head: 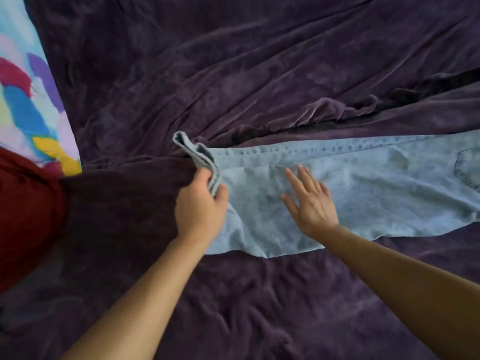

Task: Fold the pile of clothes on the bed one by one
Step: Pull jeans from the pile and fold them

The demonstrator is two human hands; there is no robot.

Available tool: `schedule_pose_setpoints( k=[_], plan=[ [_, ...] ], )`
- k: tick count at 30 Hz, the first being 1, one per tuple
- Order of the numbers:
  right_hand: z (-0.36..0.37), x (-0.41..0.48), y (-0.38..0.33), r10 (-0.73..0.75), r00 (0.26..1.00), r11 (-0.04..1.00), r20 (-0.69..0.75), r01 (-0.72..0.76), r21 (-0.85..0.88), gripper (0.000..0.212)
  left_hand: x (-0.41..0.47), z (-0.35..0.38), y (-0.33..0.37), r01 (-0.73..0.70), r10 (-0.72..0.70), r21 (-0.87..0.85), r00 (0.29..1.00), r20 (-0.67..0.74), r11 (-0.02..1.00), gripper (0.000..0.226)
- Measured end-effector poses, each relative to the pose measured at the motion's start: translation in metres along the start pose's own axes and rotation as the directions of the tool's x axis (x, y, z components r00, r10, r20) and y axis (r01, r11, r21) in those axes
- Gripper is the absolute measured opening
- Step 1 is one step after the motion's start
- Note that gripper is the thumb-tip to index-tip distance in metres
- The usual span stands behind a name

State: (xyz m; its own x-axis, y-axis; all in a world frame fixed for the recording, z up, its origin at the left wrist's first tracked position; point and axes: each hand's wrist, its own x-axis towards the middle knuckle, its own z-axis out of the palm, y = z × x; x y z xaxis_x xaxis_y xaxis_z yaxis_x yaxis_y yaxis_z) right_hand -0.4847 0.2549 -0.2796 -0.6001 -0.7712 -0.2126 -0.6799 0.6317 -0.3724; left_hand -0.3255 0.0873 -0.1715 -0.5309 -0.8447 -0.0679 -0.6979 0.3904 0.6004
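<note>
Purple fuzzy bed blanket (233,74) holds long light-blue denim jeans (363,183), laid flat, not folded up yet. Left hand (200,206) pinches the hem end; right hand (311,203) lies spread flat beside it. More folds seem left.

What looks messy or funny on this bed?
The purple blanket is bunched into a wrinkly ridge with a dark gap just behind the jeans. The jeans' near edge is wavy too. The left hand grips one end and the right hand rests flat on them. Nothing looks torn or spilled.
</note>
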Motion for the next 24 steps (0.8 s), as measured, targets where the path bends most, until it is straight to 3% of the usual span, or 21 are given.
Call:
schedule_pose_setpoints(
  k=[3,6,8,10,11,13,15,16,18,20,24],
  plan=[
    [-0.031,-0.028,0.052,0.195,0.978,0.974,-0.078,-0.184,0.129,0.059,-0.018,0.033,0.064,-0.095,0.091,0.021,0.983,0.159,0.995,0.013],
    [-0.05,-0.056,0.106,0.316,0.944,0.938,-0.09,-0.297,0.178,0.059,-0.033,0.094,0.104,-0.121,0.084,0.1,0.947,0.31,0.988,0.017],
    [-0.058,-0.074,0.137,0.348,0.934,0.927,-0.08,-0.331,0.175,0.059,-0.041,0.139,0.117,-0.143,0.072,0.112,0.873,0.483,0.983,0.024],
    [-0.061,-0.091,0.164,0.361,0.93,0.922,-0.065,-0.345,0.178,0.059,-0.05,0.172,0.123,-0.075,0.059,0.0,0.773,0.632,0.997,0.028],
    [-0.062,-0.098,0.176,0.369,0.928,0.917,-0.061,-0.352,0.188,0.059,-0.055,0.182,0.122,-0.063,0.088,-0.062,0.766,0.637,0.996,0.027],
    [-0.063,-0.11,0.197,0.367,0.927,0.917,-0.073,-0.347,0.196,0.059,-0.06,0.195,0.111,-0.219,0.207,-0.026,0.868,0.452,0.975,0.021],
    [-0.061,-0.118,0.216,0.31,0.944,0.95,-0.111,-0.302,0.085,0.057,-0.057,0.204,0.092,-0.36,0.316,0.237,0.927,0.203,0.903,0.029],
    [-0.058,-0.12,0.223,0.277,0.954,0.961,-0.115,-0.278,0.011,0.056,-0.054,0.204,0.081,-0.367,0.318,0.339,0.929,0.192,0.866,0.039],
    [-0.055,-0.122,0.24,0.253,0.966,0.963,-0.048,-0.256,-0.086,0.06,-0.052,0.212,0.068,-0.376,0.199,0.488,0.905,0.376,0.788,0.062],
    [-0.048,-0.124,0.256,0.235,0.969,0.965,0.076,-0.223,-0.139,0.064,-0.053,0.229,0.059,-0.39,0.043,0.594,0.858,0.512,0.704,0.07],
    [-0.051,-0.123,0.273,0.17,0.966,0.978,0.194,-0.141,-0.151,0.065,-0.055,0.245,0.081,-0.323,-0.064,0.664,0.87,0.488,0.675,0.066]
  ],
)
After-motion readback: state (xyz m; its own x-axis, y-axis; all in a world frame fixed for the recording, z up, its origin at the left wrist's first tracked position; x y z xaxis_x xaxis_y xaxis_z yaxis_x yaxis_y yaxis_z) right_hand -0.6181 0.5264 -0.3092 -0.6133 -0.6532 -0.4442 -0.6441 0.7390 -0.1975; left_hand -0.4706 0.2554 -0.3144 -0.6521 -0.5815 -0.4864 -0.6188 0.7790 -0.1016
